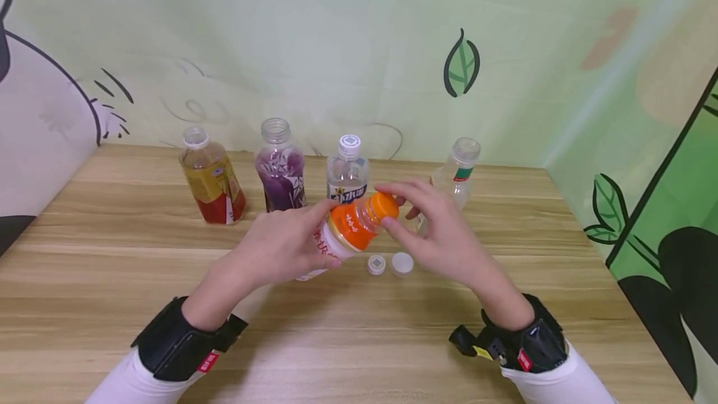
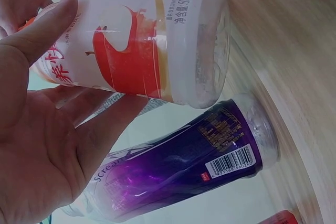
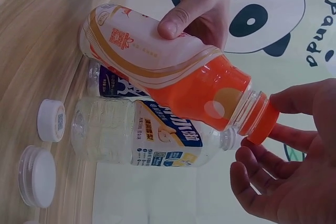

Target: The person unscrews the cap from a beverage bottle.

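Observation:
My left hand [image 1: 280,245] grips a plastic drink bottle [image 1: 349,227] with a white and orange label, held tilted above the table with its neck up to the right. In the left wrist view, an apple picture shows on that bottle [image 2: 126,45]. At the bottle's mouth sits an orange cap [image 1: 384,206], and my right hand [image 1: 440,235] pinches it between thumb and fingers. The right wrist view shows the orange cap [image 3: 265,123] over the clear threaded neck; whether it is loose I cannot tell. The other right fingers are bent beside the cap.
Behind stand an uncapped bottle with gold and red label [image 1: 213,179], an uncapped purple bottle [image 1: 280,173], a white-capped clear bottle [image 1: 348,173] and an uncapped clear bottle [image 1: 464,153]. A small white cap [image 1: 376,264] and a wider cap [image 1: 402,264] lie on the wooden table [image 1: 359,341].

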The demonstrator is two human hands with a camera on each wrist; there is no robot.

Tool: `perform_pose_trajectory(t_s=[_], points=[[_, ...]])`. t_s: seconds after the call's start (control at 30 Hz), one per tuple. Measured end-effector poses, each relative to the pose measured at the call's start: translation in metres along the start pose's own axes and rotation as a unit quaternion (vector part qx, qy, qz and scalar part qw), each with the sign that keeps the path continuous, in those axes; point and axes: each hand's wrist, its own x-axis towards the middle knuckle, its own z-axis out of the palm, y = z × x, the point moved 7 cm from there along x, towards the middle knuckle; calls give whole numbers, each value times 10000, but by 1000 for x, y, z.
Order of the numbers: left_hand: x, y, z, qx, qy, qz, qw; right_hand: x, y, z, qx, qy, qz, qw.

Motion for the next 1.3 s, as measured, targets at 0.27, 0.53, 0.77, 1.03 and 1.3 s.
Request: perform_pose_trajectory(t_s=[0.27, 0.53, 0.77, 1.03, 1.3], points=[[0, -1, 0, -55, 38, -17, 10000, -1, 0, 0, 26, -62, -10, 10000], [0, -1, 0, 49, 100, 30, 9999, 0, -2, -1, -13, 36, -92, 10000], [0, -1, 0, 61, 74, 25, 10000, 0, -1, -2, 74, 174, 68, 9998], [0, 1, 1, 64, 53, 51, 10000, -2, -1, -3, 19, 191, 253, 9995], [-1, 1, 0, 71, 129, 88, 9999, -2, -2, -4, -83, 133, 265, 9995]])
